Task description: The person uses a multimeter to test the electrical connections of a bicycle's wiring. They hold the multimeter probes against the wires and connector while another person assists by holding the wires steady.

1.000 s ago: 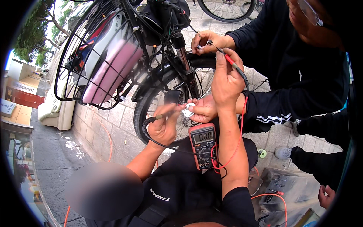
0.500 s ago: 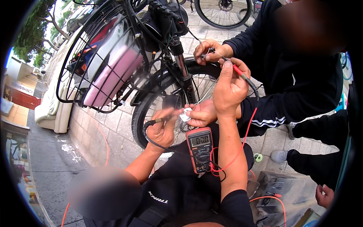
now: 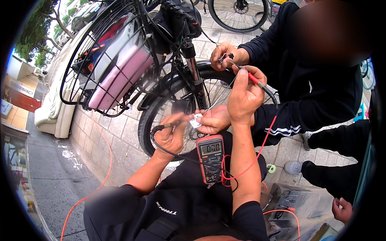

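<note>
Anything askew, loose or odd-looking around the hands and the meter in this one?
Nothing looks damaged or spilled. The multimeter is propped tilted on the person's lap rather than on a flat surface, its red lead and black lead looping loosely. An orange cable trails across the pavement.

Multimeter [image 3: 210, 158] on lap (bicycle wheel [image 3: 177, 108] beyond).

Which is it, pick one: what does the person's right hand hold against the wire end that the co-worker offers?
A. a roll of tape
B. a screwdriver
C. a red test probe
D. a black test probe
C: the right hand pinches a red probe with a red lead running down to the multimeter, while the left hand holds the black probe.
</note>
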A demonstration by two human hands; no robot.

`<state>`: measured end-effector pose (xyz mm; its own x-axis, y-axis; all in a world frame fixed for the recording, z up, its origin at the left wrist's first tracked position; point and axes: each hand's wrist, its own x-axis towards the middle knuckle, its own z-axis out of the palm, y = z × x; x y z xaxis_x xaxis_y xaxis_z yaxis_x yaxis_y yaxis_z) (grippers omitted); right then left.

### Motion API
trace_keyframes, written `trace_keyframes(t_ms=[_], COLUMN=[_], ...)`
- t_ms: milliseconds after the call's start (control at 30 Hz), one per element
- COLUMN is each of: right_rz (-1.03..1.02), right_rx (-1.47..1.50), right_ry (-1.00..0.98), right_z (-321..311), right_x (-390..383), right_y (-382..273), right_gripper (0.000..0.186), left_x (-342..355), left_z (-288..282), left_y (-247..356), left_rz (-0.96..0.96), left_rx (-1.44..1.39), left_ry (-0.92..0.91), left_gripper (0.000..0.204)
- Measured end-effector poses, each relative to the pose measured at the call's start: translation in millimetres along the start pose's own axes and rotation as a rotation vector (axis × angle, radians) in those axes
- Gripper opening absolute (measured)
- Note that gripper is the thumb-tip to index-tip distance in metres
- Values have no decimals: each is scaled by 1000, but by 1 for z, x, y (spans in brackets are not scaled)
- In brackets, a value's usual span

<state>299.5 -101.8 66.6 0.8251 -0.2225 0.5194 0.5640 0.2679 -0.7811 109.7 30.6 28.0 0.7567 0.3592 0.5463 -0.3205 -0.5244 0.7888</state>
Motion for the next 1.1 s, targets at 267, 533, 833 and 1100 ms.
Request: trace_keyframes(t_ms=[267, 533, 833, 1100], right_rz=[14, 25, 20, -15], right_rx=[-30, -3, -9, 18], right_ry=[-22, -41, -60, -49], right_z=[2, 4, 7, 9], right_x=[-10, -12, -12, -8], right_y=[8, 9, 9, 13], right_gripper=[15, 14, 16, 16], left_x=[-2, -2, -2, 3], left_z=[-4, -5, -3, -1], left_y=[-2, -3, -4, -3], left_rz=[-23, -32, -10, 18], left_rx=[-4, 10, -48, -75], left_ry=[-66, -75, -49, -45], left_gripper=[29, 29, 31, 33])
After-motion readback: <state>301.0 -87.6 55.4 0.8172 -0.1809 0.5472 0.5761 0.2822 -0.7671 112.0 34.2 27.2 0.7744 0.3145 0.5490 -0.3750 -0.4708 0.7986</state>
